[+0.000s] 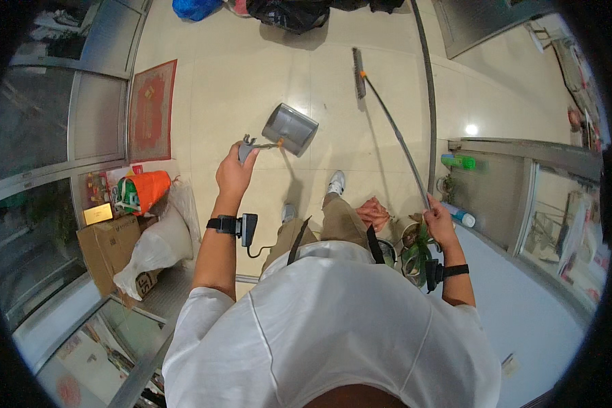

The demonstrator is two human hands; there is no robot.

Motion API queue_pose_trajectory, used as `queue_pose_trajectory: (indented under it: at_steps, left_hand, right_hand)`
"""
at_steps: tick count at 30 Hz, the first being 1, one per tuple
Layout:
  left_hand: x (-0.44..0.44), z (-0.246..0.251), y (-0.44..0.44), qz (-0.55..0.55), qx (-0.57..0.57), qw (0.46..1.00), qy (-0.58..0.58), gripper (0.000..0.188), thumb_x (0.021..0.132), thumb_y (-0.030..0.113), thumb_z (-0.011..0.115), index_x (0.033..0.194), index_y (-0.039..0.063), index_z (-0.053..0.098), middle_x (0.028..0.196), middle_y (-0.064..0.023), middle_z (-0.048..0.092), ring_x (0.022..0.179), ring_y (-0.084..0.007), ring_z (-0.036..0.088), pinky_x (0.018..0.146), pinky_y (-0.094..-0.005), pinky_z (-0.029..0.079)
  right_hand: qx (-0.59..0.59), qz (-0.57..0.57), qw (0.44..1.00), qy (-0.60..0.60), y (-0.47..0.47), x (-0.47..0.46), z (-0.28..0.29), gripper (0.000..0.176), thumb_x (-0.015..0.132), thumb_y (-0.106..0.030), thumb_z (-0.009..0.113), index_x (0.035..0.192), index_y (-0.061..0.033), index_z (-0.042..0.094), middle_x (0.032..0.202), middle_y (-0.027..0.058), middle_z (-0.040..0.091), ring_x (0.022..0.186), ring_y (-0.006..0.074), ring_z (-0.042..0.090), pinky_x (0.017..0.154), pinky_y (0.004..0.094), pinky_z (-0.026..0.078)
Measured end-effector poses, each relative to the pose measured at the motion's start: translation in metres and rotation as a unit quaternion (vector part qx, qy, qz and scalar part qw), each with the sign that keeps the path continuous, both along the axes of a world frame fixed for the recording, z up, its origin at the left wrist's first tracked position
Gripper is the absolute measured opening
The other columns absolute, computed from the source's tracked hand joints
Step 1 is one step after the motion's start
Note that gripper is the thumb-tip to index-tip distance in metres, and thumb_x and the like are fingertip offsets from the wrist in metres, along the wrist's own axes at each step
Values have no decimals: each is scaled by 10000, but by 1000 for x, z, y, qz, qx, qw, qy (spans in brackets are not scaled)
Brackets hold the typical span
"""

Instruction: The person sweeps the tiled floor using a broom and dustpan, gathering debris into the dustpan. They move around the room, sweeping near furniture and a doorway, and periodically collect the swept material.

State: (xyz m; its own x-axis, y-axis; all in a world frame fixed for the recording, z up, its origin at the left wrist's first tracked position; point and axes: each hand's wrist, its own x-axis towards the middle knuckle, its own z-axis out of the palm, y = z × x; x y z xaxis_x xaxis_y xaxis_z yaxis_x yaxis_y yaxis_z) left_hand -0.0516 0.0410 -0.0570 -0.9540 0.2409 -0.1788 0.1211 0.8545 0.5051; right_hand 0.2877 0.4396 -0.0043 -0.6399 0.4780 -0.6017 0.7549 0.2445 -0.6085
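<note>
My left hand (235, 171) grips the top of a grey-handled dustpan, whose handle runs down to an orange joint. The grey dustpan (291, 130) is over the tiled floor ahead of my feet; whether it touches the floor I cannot tell. In my right hand (438, 220) is the upper end of a broom's dark pole (398, 133). Far out ahead, the broom head (358, 74) has dark bristles and an orange joint, and lies turned on edge at the floor. Broom and dustpan stand well apart.
Black plastic bags (290, 14) and a blue bag (196, 7) lie at the far end. A red mat (153, 112) is by the left doors. Cardboard boxes (107, 247) and a white sack (158, 245) crowd the left. Potted plants (413, 255) and a reddish-brown bag (374, 213) sit near my right leg.
</note>
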Motion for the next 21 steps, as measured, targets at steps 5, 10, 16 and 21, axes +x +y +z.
queue_pose_trajectory:
  at_steps: [5,10,16,21]
  left_hand:
    - [-2,-1,-9,-39,54,997,-45,674,824,481,593,1301,41,410,1051,-214,599,962,-364,590,781,-443,462]
    - [12,21,-10,-142,3,959,245,685,806,418,629,1305,9,397,1252,-203,445,1133,-367,439,919,-446,372]
    - [78,86,32,-335,240,881,230,583,802,265,644,1266,-13,427,1222,-171,447,1148,-360,411,943,-443,351]
    - [106,105,43,-386,178,869,253,617,821,242,614,1320,-20,362,1380,-209,315,1275,-407,305,1027,-474,286]
  right_hand:
    - [-135,-212,962,103,-85,26,32,413,917,-117,523,1312,-29,441,682,-37,469,553,39,419,487,189,359]
    - [117,-192,954,196,-178,33,33,395,918,-108,523,1292,-1,458,779,0,545,651,61,481,586,213,427]
    - [184,-269,903,280,-272,5,43,421,924,-95,501,1308,48,408,901,82,603,770,118,590,685,239,477]
    - [127,-307,890,313,-291,0,55,435,926,-77,481,1332,29,367,749,34,528,621,90,558,547,221,454]
